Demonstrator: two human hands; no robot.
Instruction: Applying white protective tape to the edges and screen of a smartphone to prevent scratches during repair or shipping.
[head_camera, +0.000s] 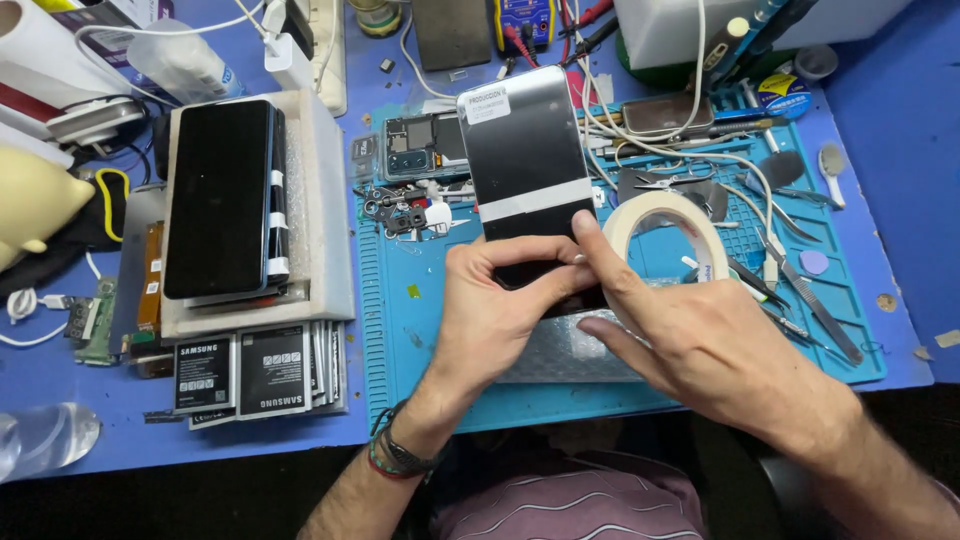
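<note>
My left hand grips the near end of a dark, glossy phone screen panel, which has a white sticker at its far corner and a strip of white tape across its middle. My right hand has its thumb pressed on the panel's near part, and a roll of white masking tape hangs around its fingers. Both hands hover over a blue work mat.
A stack of phones on foam padding lies at the left, with several phone batteries in front. An opened phone body and small loose parts sit behind the panel. Tweezers, scissors and cables crowd the right of the mat.
</note>
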